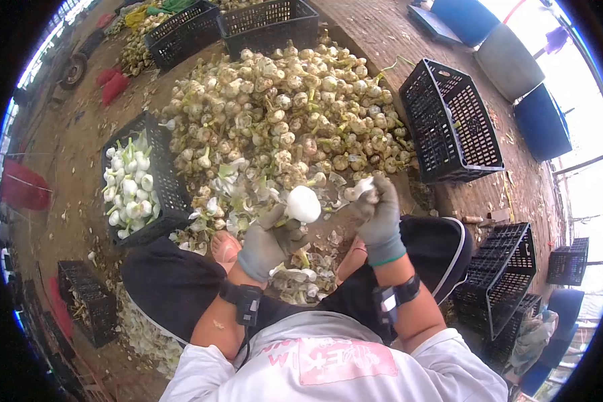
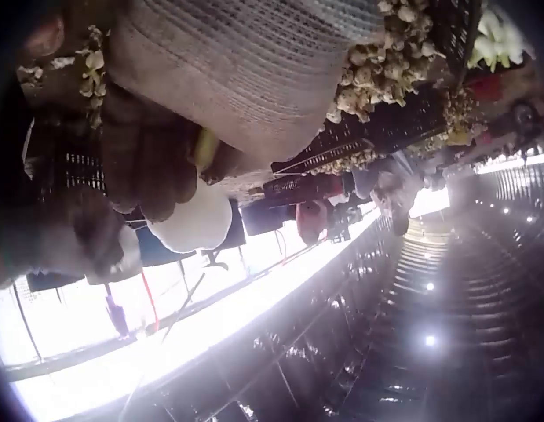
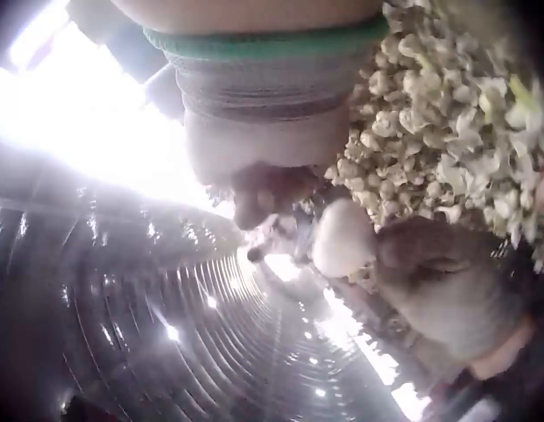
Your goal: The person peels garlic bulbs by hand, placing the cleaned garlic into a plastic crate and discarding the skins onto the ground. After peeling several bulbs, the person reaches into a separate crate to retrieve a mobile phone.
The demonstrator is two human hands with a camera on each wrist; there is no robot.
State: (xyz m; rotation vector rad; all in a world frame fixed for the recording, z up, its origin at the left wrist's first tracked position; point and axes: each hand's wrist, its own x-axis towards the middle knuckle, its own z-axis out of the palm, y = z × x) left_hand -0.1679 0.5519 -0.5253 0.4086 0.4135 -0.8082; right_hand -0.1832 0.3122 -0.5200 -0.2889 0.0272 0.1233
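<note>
My gloved left hand (image 1: 273, 240) holds a white, smooth garlic bulb (image 1: 303, 204) by its green stem. In the left wrist view the same bulb (image 2: 194, 221) hangs beyond the dark glove fingertips. To the right, my gloved right hand (image 1: 380, 211) pinches a white papery piece, seemingly garlic skin (image 1: 364, 187), between thumb and curled fingers. The two hands are a short way apart, above loose garlic skins (image 1: 295, 276) between the feet. In front lies a large heap of unpeeled garlic (image 1: 275, 114). White garlic bulbs fill a black crate (image 1: 172, 194) at the left.
A black crate (image 1: 452, 124) stands right of the heap, and another (image 1: 499, 275) lies near the right knee. More black crates (image 1: 269, 25) sit behind the heap. Blue tubs (image 1: 541, 124) line the far right. Shed skins (image 1: 147, 328) lie beside the left leg.
</note>
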